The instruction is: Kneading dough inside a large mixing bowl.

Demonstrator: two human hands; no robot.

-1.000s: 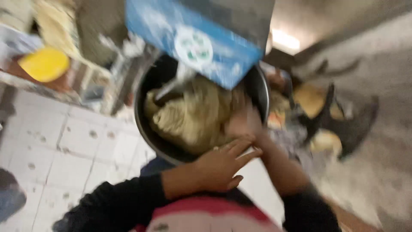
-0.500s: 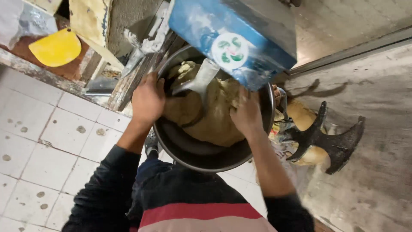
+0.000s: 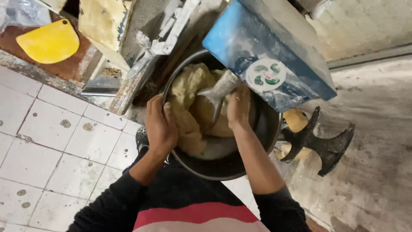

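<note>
sleeves: black, pushed up | top: black, red and pale stripes | hands: bare

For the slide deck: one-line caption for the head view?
Both bare hands, left hand and right hand, press pale yellow dough inside a round metal mixer bowl under a blue mixer head.

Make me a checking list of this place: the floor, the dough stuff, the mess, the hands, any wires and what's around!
Surface: white tiled floor, spotted; bare grey concrete at right.
Job's things: pale dough fills a metal mixing bowl; a metal dough hook sits in it under the blue mixer head.
Clutter: yellow scraper on a brown ledge; black cast stand beside the bowl.
Hands: left hand on the dough at the bowl's rim; right hand on the dough by the hook.
Cables: nothing seen.
Surroundings: flour-dusted machine frame.
</note>
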